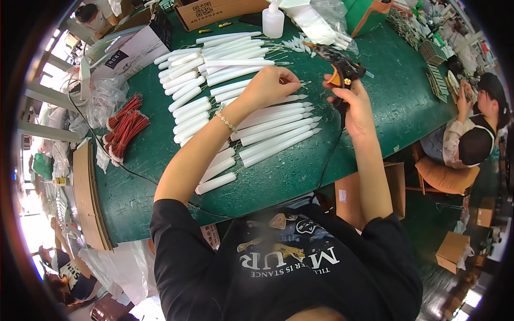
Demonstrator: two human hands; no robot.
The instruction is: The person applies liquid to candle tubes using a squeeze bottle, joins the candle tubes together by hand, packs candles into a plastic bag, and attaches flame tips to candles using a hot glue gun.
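Note:
My right hand [354, 104] is wrapped round a black glue gun [342, 68] with an orange trigger. Its nozzle points to the far left, and a dark cord hangs from its handle. Over the rows of white taper candles [278, 128], my left hand [267, 88] has its fingers curled into a pinch; anything between them is too small or hidden to make out. Several nearer candles have pointed, flame-shaped tips on their right ends. Shorter white tubes [216, 183] with thin wires lie along the left, and further candles [235, 51] are piled behind.
Bundles of red wires [126, 128] lie on the green table [160, 195] at the left. A white bottle [273, 22], clear plastic bags [321, 24] and a cardboard box [211, 12] stand at the back. Another person [474, 120] sits at the right. A carton [369, 192] stands below the near edge.

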